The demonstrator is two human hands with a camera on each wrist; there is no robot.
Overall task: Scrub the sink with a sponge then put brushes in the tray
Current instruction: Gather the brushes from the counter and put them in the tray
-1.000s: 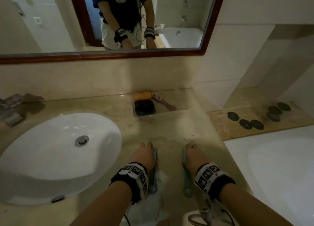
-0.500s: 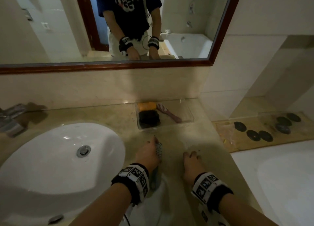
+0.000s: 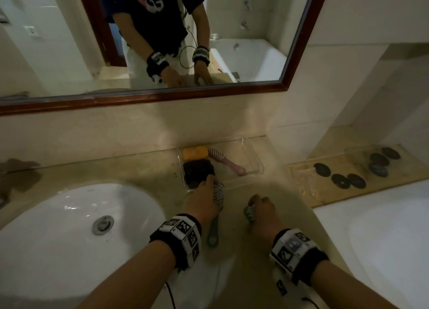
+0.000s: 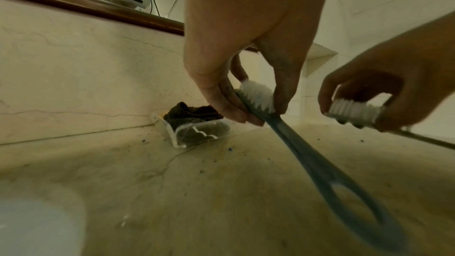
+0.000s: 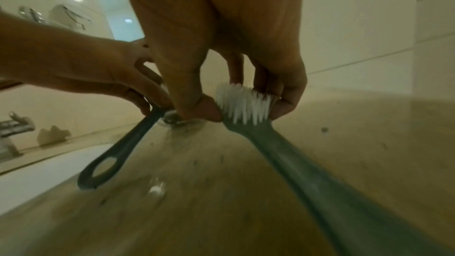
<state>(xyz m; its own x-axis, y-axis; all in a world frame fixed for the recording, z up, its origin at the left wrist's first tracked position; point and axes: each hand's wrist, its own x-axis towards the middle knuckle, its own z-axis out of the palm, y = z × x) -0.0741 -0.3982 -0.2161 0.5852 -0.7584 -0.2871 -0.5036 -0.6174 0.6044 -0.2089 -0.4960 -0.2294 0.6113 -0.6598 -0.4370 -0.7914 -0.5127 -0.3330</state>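
My left hand [image 3: 204, 197] pinches a grey-blue brush [image 3: 214, 225] by its white-bristled head [image 4: 258, 96], lifted just above the counter, right in front of the clear tray [image 3: 253, 162]. My right hand [image 3: 261, 206] pinches a green brush [image 5: 290, 155] by its bristled head [image 5: 243, 104], a hand's width right of the left one. The tray holds an orange sponge [image 3: 194, 152], a dark scrubber [image 3: 198, 169] and a pink brush [image 3: 226, 161]. The white sink [image 3: 69, 227] lies to the left.
A beige stone counter [image 3: 144, 169] runs under a wood-framed mirror [image 3: 162, 95]. Several dark round stones [image 3: 341, 181] lie on a ledge at right, beside a white bathtub [image 3: 383, 239]. A tap [image 5: 12, 129] stands at the sink's far left.
Both hands have lifted their brushes off the counter and moved forward toward the tray; the left hand now reaches its near edge. The camera has tilted up.
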